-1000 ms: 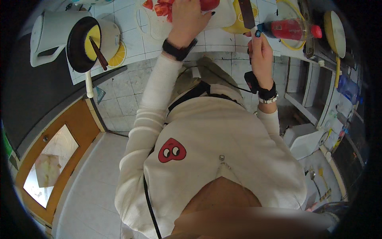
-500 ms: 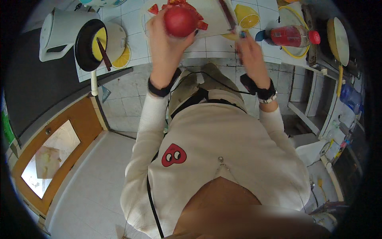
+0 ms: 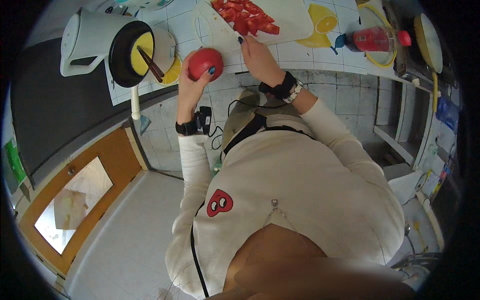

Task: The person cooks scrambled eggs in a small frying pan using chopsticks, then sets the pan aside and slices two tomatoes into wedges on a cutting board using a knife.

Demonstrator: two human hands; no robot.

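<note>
My left hand (image 3: pixel 192 75) is wrapped around a whole red tomato (image 3: pixel 205 64), held by the near edge of the cutting board with the thumb across it. Chopped tomato pieces (image 3: pixel 250 17) lie in a pile on the pale cutting board (image 3: pixel 290 22). My right hand (image 3: pixel 262 62) is at the board's near edge, its fingers closed on a knife (image 3: pixel 222 20). The blade shows only as a thin pale strip along the left side of the pile; the handle is hidden in my hand.
At the left stand a white jug (image 3: pixel 82 40) and a dark pan (image 3: pixel 122 70) with yellow liquid and chopsticks (image 3: pixel 151 65). A bottle of red liquid (image 3: pixel 372 40) lies at the right, near a frying pan (image 3: pixel 427 45). The white tiled counter (image 3: pixel 330 59) ends close to me.
My left hand has brought the tomato nearer and down from above the board. My right hand has swung left with the knife to the chopped pieces, which are now uncovered.
</note>
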